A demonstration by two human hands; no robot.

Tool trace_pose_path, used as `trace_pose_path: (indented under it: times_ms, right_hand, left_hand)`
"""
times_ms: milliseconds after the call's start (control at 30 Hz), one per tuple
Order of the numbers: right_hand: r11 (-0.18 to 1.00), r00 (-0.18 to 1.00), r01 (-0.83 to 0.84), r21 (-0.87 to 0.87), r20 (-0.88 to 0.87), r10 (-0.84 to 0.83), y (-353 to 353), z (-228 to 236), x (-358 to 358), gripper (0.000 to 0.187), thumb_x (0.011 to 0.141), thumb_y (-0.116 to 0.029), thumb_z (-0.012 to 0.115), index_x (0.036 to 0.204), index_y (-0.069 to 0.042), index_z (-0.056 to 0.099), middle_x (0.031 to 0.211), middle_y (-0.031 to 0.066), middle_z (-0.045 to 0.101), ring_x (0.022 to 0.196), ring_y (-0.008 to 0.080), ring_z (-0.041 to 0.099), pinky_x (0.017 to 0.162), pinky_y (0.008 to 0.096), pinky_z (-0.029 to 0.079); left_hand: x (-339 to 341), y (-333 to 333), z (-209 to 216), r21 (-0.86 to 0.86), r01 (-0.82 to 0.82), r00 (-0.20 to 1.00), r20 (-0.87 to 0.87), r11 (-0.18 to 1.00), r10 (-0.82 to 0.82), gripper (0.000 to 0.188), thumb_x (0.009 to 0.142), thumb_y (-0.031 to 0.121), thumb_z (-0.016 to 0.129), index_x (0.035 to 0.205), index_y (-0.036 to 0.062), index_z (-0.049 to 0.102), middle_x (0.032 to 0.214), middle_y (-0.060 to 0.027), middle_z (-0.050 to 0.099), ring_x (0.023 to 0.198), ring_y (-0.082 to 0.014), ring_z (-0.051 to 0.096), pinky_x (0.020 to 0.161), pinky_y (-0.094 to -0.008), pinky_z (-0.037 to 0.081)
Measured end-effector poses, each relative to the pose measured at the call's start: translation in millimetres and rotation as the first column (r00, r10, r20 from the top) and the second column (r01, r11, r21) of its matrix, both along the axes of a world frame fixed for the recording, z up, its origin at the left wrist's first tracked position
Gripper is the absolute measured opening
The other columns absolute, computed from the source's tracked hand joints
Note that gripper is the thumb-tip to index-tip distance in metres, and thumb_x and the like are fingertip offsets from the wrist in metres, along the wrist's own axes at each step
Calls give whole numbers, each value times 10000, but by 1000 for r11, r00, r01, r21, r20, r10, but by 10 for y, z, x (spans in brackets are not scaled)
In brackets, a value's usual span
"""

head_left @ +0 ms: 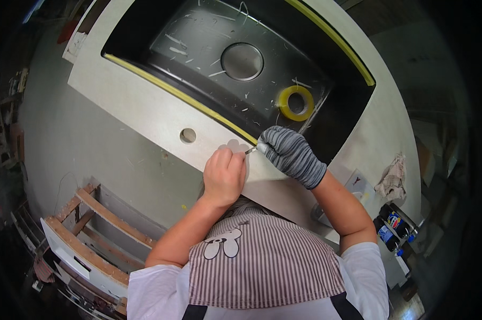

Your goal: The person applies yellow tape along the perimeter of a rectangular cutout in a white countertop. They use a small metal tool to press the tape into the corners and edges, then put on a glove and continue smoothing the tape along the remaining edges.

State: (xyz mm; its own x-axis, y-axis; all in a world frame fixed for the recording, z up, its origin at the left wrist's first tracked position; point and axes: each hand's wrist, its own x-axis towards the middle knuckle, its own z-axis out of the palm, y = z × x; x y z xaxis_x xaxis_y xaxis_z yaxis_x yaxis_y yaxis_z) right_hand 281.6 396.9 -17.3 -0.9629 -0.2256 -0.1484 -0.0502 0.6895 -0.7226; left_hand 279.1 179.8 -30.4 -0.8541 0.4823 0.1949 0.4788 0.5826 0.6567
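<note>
My bare left hand (225, 173) is closed over the near edge of a pale countertop (145, 109). My right hand (293, 154), in a grey striped glove, is closed at the near edge of the sink opening. A short, thin, dark-and-light piece (250, 151) bridges the gap between my hands; which of them grips it I cannot tell. Yellow tape (182, 100) runs along the sink's near rim and ends beside my right fingers. In the black sink (198, 40) lies a yellow tape roll (296, 103), among scattered whitish shreds.
A round hole (187, 135) pierces the countertop left of my hands. More yellow tape (337, 37) lines the far rim. At right are a crumpled cloth (393, 178) and dark bottles with blue caps (393, 229). A wooden frame (99, 229) stands at lower left.
</note>
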Motion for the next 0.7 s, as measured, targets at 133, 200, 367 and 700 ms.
trace_pose_path:
  times_ms: [133,200,367,700]
  right_hand:
    - [1000,999,-26,13,-25,26,51,-34,40,131,934,-149,706,970,-26,680,876,164,652,846,368,655,771,449,544]
    - [999,999,-41,9,-34,41,93,-47,84,143,936,-162,709,971,-26,680,875,163,652,844,366,655,770,450,544]
    - [999,998,-36,31,-53,38,188,-48,195,174,944,-193,711,984,-27,680,870,165,656,844,366,657,773,450,545]
    - [996,998,-33,85,-48,37,329,-63,456,154,937,-176,701,964,-27,672,857,168,650,828,375,653,752,459,542]
  left_hand:
    - [102,70,6,-22,-52,999,-18,998,51,205,799,3,767,968,44,658,849,-120,558,787,-333,588,683,-432,489]
    - [170,112,10,-14,-67,997,-23,998,67,208,799,-2,768,970,44,658,845,-121,557,787,-334,588,684,-430,491]
    - [285,217,1,-9,-81,995,-51,997,80,213,800,-9,770,970,44,654,845,-122,559,788,-335,590,683,-430,492]
    - [521,340,0,-7,-52,998,-25,999,52,204,807,6,764,973,44,652,850,-126,561,793,-344,591,690,-446,491]
